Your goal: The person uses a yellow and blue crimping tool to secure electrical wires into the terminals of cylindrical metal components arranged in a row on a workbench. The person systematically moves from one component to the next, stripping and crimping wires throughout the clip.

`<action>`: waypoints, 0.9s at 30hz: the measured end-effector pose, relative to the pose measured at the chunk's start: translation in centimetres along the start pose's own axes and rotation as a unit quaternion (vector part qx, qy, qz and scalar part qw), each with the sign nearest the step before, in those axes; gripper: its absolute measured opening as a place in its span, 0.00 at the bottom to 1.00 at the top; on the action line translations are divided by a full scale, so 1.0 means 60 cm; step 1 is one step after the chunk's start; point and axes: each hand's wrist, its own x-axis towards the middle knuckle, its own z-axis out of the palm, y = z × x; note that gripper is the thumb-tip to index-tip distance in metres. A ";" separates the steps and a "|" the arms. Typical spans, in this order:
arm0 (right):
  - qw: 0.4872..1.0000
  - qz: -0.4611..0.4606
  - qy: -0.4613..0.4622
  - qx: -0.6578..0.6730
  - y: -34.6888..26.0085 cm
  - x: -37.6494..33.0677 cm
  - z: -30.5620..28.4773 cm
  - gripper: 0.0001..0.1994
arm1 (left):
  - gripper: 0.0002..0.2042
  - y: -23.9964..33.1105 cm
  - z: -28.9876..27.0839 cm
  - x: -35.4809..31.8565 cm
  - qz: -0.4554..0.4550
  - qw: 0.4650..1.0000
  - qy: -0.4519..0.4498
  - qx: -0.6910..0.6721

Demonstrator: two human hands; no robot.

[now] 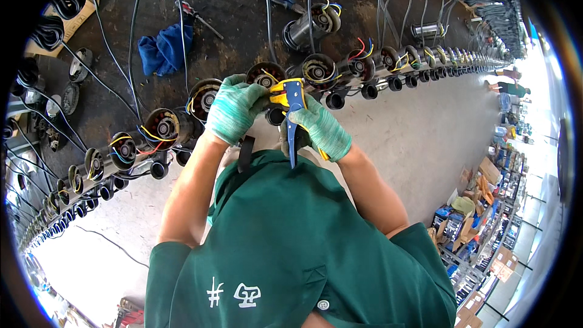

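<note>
My right hand (323,127), in a green knit glove, is wrapped round a wire stripper (294,100) with blue handles and a yellow head. Its jaws point left, right up against the fingertips of my left hand (234,108). That hand, gloved the same way, is closed in a pinch; whatever is between its fingers is too small to make out. Just beyond the pinch sits an open round motor housing (265,74) with yellow wire inside. Another housing (319,70) with coiled yellow wire stands to its right, and one (205,96) lies to the left.
A long row of similar housings runs along the bench edge, with black cables (135,36) rising from them. On the dark bench (237,18) lie a blue cloth (165,50), a screwdriver (199,18), pliers (280,0) and a loose motor (311,27). Loaded shelves (486,231) stand at right.
</note>
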 end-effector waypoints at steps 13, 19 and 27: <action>0.996 0.074 -0.001 0.053 0.031 0.002 -0.031 0.20 | 0.07 -0.009 0.009 -0.004 0.028 0.999 -0.031 0.003; 0.967 0.010 0.051 0.249 0.036 -0.049 -0.013 0.25 | 0.06 -0.001 0.000 -0.001 0.012 1.000 -0.013 -0.007; 0.991 -0.011 0.110 0.078 0.004 -0.072 -0.023 0.33 | 0.08 -0.005 0.001 -0.001 0.013 0.999 -0.002 -0.031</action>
